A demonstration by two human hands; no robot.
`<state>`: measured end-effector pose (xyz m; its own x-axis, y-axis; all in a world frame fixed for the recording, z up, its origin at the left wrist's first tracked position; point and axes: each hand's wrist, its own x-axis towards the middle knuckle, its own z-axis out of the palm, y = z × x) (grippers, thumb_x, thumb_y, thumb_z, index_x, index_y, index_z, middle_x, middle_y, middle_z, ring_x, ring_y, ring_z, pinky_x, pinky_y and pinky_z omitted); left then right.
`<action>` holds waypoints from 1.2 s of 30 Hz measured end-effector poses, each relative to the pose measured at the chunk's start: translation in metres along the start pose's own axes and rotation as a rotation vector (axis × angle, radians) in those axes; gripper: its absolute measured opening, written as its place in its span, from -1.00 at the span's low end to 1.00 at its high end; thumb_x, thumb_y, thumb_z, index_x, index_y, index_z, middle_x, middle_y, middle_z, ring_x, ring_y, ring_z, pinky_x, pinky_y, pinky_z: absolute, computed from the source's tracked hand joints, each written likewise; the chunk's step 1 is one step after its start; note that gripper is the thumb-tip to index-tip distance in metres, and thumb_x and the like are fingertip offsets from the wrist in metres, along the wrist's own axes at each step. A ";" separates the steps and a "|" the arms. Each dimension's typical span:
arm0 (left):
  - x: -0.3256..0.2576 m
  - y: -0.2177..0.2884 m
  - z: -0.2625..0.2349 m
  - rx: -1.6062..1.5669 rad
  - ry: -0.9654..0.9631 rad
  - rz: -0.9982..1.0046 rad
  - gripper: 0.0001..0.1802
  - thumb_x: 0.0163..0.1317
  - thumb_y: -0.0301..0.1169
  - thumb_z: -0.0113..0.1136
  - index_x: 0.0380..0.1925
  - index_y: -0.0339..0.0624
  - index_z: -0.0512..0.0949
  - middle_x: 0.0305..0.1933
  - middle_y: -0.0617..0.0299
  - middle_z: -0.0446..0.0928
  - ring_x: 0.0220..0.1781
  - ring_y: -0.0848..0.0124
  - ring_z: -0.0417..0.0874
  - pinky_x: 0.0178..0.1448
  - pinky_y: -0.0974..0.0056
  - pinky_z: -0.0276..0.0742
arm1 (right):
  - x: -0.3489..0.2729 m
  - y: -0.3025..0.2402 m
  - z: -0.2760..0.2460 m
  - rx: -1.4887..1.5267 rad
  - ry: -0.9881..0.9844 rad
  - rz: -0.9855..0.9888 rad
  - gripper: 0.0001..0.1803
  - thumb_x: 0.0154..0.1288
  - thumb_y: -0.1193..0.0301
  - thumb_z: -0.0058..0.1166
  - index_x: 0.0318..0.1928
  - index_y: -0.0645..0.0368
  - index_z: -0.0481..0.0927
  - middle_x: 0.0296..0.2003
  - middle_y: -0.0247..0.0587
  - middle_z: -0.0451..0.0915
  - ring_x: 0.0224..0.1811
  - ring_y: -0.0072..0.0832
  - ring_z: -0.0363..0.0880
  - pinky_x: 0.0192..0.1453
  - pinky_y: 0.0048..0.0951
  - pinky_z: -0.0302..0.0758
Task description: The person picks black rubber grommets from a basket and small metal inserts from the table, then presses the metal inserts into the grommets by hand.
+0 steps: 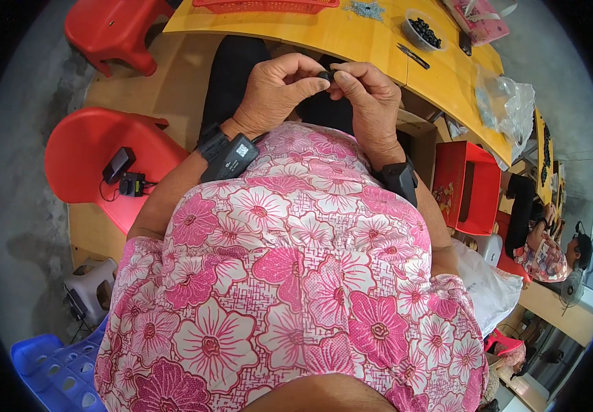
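Observation:
A small black round part is pinched between my two hands just in front of the table edge. My left hand grips it with thumb and index finger. From the other side, the thumb and forefinger of my right hand close on the same part; the fingertips hide much of it. On the yellow table beyond, a clear bowl holds several similar black pieces. A pair of black thread snips lies beside the bowl.
A red basket and a pile of pale bits sit at the table's far side. A plastic bag hangs over the right edge. Red stools stand left, a red box right. Another person sits far right.

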<state>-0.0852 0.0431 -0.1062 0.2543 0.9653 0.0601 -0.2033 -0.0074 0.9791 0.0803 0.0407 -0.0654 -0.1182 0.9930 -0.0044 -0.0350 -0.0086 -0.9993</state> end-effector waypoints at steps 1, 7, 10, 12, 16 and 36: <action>0.000 0.000 0.001 -0.029 0.014 -0.004 -0.85 0.14 -0.48 0.26 -0.27 -0.25 0.58 -0.40 0.36 0.57 -0.35 0.66 0.52 -0.26 0.53 0.46 | 0.000 0.002 -0.001 0.001 0.000 -0.001 -0.89 0.23 0.57 0.10 -0.24 0.30 0.62 -0.41 -0.29 0.60 -0.42 -0.64 0.53 -0.30 -0.64 0.49; 0.002 0.005 0.003 -0.058 0.019 0.018 -0.86 0.13 -0.53 0.25 -0.28 -0.28 0.59 -0.38 0.28 0.62 -0.32 0.60 0.60 -0.21 0.51 0.53 | 0.001 0.007 -0.007 0.258 0.002 0.187 -0.89 0.22 0.58 0.11 -0.23 0.29 0.61 -0.36 -0.24 0.60 -0.40 -0.56 0.56 -0.25 -0.57 0.55; 0.003 0.005 0.006 -0.083 0.013 0.009 -0.87 0.14 -0.54 0.24 -0.29 -0.30 0.58 -0.37 0.25 0.62 -0.32 0.57 0.63 -0.20 0.50 0.55 | 0.001 0.010 -0.013 0.369 -0.029 0.237 -0.90 0.23 0.56 0.11 -0.23 0.28 0.59 -0.35 -0.23 0.59 -0.37 -0.52 0.58 -0.22 -0.54 0.56; 0.003 0.005 0.007 -0.107 0.010 0.006 -0.87 0.14 -0.55 0.23 -0.29 -0.30 0.58 -0.37 0.24 0.62 -0.32 0.57 0.63 -0.20 0.50 0.55 | 0.001 0.011 -0.015 0.446 -0.069 0.267 -0.90 0.23 0.55 0.11 -0.23 0.28 0.59 -0.33 -0.22 0.59 -0.34 -0.50 0.58 -0.19 -0.53 0.57; 0.006 0.006 0.009 -0.077 0.017 0.016 -0.87 0.15 -0.57 0.22 -0.27 -0.32 0.57 -0.38 0.24 0.62 -0.33 0.57 0.63 -0.21 0.51 0.55 | 0.002 0.011 -0.017 0.483 -0.072 0.283 -0.89 0.25 0.56 0.09 -0.22 0.28 0.57 -0.31 -0.22 0.58 -0.32 -0.50 0.57 -0.14 -0.48 0.57; 0.008 -0.005 0.007 0.091 0.094 0.217 -0.85 0.01 -0.58 0.31 -0.36 -0.23 0.63 -0.44 0.33 0.47 -0.43 0.59 0.52 -0.35 0.48 0.45 | 0.004 0.002 -0.014 0.526 -0.263 0.465 -0.72 0.38 0.28 -0.09 -0.25 0.29 0.50 -0.43 -0.28 0.50 -0.43 -0.55 0.47 -0.11 -0.32 0.56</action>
<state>-0.0756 0.0495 -0.1095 0.1239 0.9587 0.2561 -0.1559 -0.2361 0.9591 0.0939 0.0459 -0.0676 -0.4678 0.8129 -0.3471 -0.3854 -0.5410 -0.7475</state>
